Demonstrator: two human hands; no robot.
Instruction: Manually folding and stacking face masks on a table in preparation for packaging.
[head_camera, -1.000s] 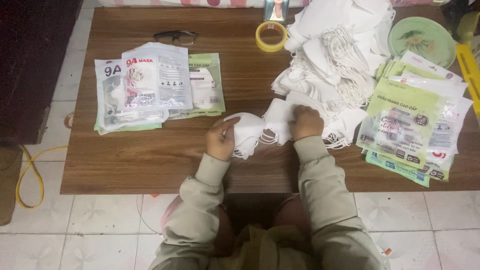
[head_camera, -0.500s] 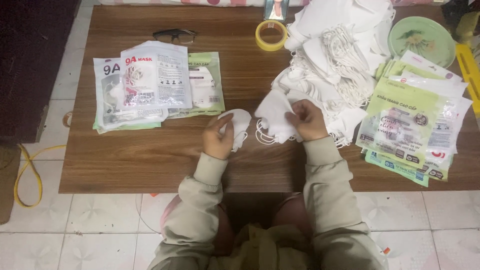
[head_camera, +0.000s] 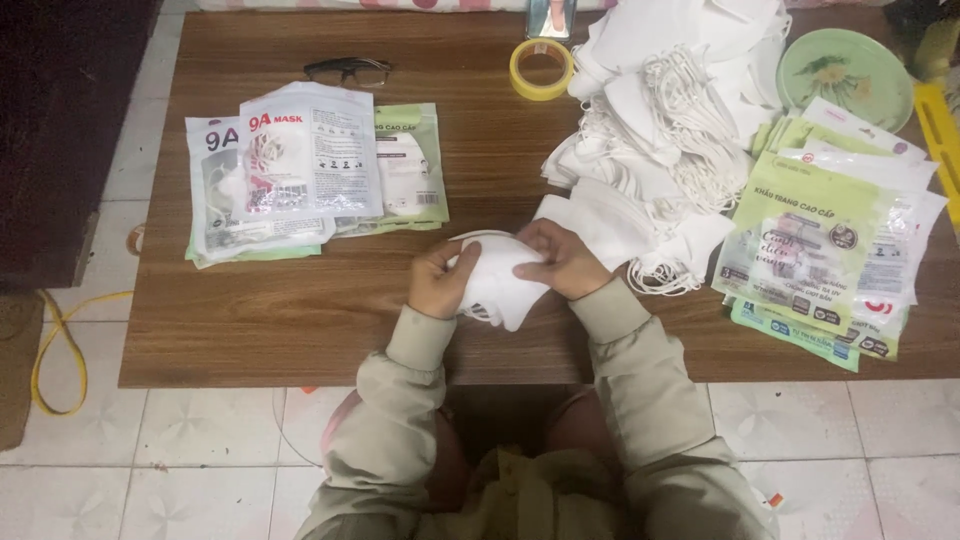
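From the head camera, looking straight down, the person sits at a brown wood-grain worktop (head_camera: 300, 330) with both hands meeting at the centre of the frame. The left hand (head_camera: 440, 282) and the right hand (head_camera: 562, 262) each pinch one side of a white face mask (head_camera: 498, 280), fingers closed on its soft, folded fabric; the mask lies between them, its long axis running roughly left to right, with a lower corner drooping toward the near edge of the worktop. Both hands are equally near it, since both grip it. Just right of the right hand, in the upper right of the frame, a loose pile of white masks (head_camera: 660, 110) spreads out, ear loops tangled into stringy curls. Further right lies a fan of glossy green and clear packets (head_camera: 820, 250), with a pale green round plate (head_camera: 845, 65) above it. At left centre sits a stack of filled plastic packets (head_camera: 300, 170). Near the top edge rest dark-framed glasses (head_camera: 348, 70) and a yellow tape roll (head_camera: 541, 68).
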